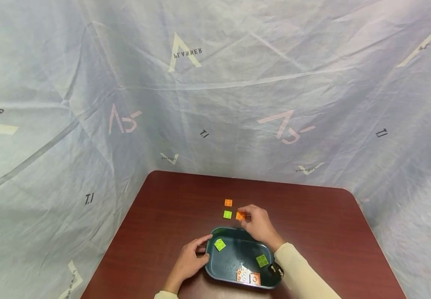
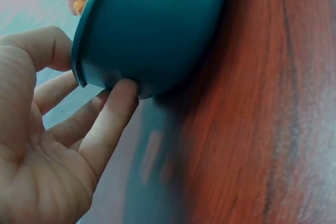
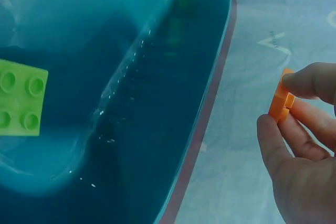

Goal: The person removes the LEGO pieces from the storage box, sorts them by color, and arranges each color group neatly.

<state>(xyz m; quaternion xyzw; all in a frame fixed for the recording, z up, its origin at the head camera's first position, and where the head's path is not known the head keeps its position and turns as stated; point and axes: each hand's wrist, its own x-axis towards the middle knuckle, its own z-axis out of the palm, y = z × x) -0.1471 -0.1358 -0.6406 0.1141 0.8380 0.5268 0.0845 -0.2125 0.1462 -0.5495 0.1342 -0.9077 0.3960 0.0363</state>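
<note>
As fingers [image 3: 315, 123] pinch brick [image 3: 280, 98], four in tray [image 1: 234, 255]

Looks like smooth, glossy plastic on the dark teal rounded-rectangular tray [image 1: 234, 253], glinting inside. Shows moulded plastic on the studded square lime-green bricks [image 1: 219, 245] and studded square orange bricks [image 3: 279, 97]. Reads as polished wood grain across the reddish-brown table [image 1: 320, 228]. Resembles creased cloth on the pale grey printed backdrop [image 1: 234, 104]; soft, matt cloth on the cream sleeve [image 1: 303, 270].

head: even light | glare: on tray [image 1: 229, 258] | left wrist: tabletop [image 2: 262, 108] soft-focus
</note>
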